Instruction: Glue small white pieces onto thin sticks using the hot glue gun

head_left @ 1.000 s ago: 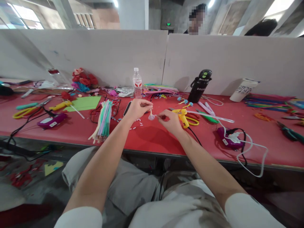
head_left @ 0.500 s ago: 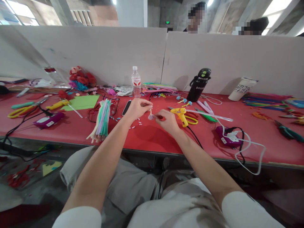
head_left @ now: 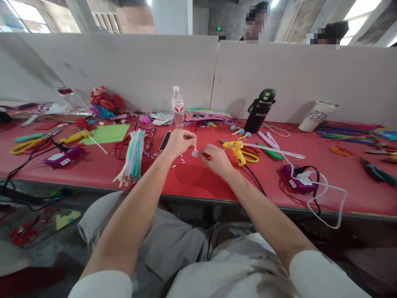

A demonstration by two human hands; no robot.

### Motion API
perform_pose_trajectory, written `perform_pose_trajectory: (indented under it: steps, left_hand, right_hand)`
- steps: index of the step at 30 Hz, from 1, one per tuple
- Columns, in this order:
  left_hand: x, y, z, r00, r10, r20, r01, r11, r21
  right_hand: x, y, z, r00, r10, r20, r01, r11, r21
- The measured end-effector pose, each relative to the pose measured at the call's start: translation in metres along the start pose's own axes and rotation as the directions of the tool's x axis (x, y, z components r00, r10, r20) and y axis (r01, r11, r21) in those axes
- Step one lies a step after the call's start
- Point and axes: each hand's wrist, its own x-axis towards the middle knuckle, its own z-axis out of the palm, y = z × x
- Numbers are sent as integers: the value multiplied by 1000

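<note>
Between the thumb and fingers of my left hand (head_left: 181, 140) is the thin cream stem of a small pipe cleaner flower (head_left: 195, 153); its fuzzy lilac head hangs downward. My right hand (head_left: 216, 158) is closed in a pinch right beside the flower head. Whether its fingertips touch the petals or hold a tiny piece, I cannot tell. Short pale cut bits (head_left: 174, 166) lie scattered on the red table below. A yellow hot glue gun (head_left: 236, 152) rests to the right of my right hand, over yellow-handled scissors (head_left: 250, 155). Several small blue-headed flowers (head_left: 241, 131) lie farther back.
A bundle of pastel pipe cleaners (head_left: 133, 157) and a phone (head_left: 165, 141) lie left. Behind stand a water bottle (head_left: 178, 108) and a black flask (head_left: 260, 111) before a white partition (head_left: 139, 74). A purple power strip (head_left: 297, 180) with looping cables sits right.
Both hands and the flower have shifted very slightly to the left. The pinching hold of the left hand is the same.
</note>
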Motion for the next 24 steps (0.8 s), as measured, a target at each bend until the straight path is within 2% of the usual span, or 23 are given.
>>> perform_pose_trajectory:
  steps: [5, 8, 10, 12, 14, 16, 19, 24]
  left_hand:
    - [5, -9, -1, 1000, 7, -27, -7, 1000, 21]
    - [7, -12, -2, 995, 50, -83, -47, 998, 42]
    - [7, -9, -3, 990, 78, -116, -76, 997, 25]
    - [5, -4, -2, 986, 102, -135, -103, 995, 2]
    - [3, 1, 0, 981, 126, -144, -129, 991, -14]
    - [1, 5, 2, 980, 138, -142, -144, 989, -38]
    - [-1, 7, 6, 982, 148, -114, -155, 986, -61]
    - [-3, 8, 7, 969, 239, -60, -238, 971, 26]
  right_hand:
    - [-1, -3, -1, 999, 47, 19, -49, 992, 116]
    - [0, 0, 0, 971, 235, -47, -212, 932, 293]
    - [2, 4, 1, 888, 458, -35, -384, 782, 491]
    - [4, 8, 2, 766, 633, 106, -518, 512, 684]
    - [6, 9, 2, 673, 680, 291, -582, 243, 776]
    - [7, 8, 1, 640, 656, 401, -593, 90, 800]
    - [9, 3, 0, 643, 639, 421, -562, 21, 827]
    - [10, 0, -2, 620, 681, 389, -541, 12, 841]
